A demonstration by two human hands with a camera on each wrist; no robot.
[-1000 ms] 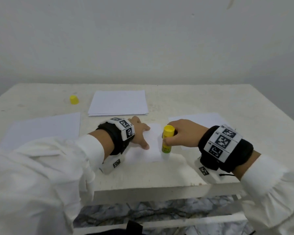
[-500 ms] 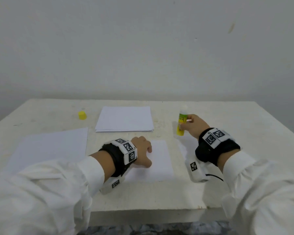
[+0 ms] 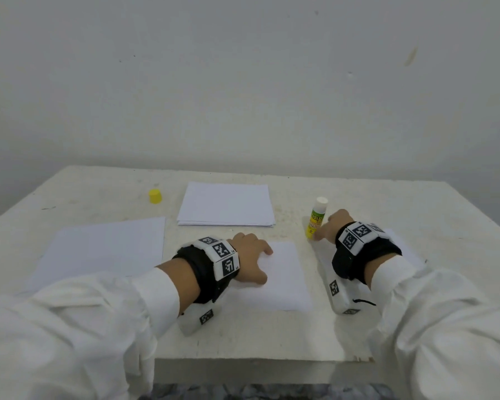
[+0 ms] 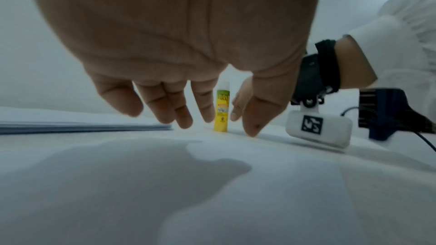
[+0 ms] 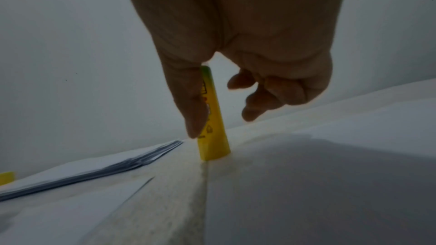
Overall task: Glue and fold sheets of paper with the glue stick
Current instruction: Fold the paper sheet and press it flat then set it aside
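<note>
Right hand (image 3: 334,226): fingers loosely around upright glue stick (image 3: 316,219), thumb touching it.
Left hand (image 3: 250,259): fingers spread flat on paper (image 3: 283,280).

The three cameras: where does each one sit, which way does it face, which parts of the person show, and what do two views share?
Head: worn on the head, facing forward and down at the table; both sleeves, the left hand and right hand show.
Left wrist: under the left wrist, looking along the left hand's fingers over the sheet of paper; the right hand shows beyond.
Right wrist: under the right wrist, looking along the thumb touching the glue stick.
Shared: all three see the upright glue stick and the stack of paper.
</note>
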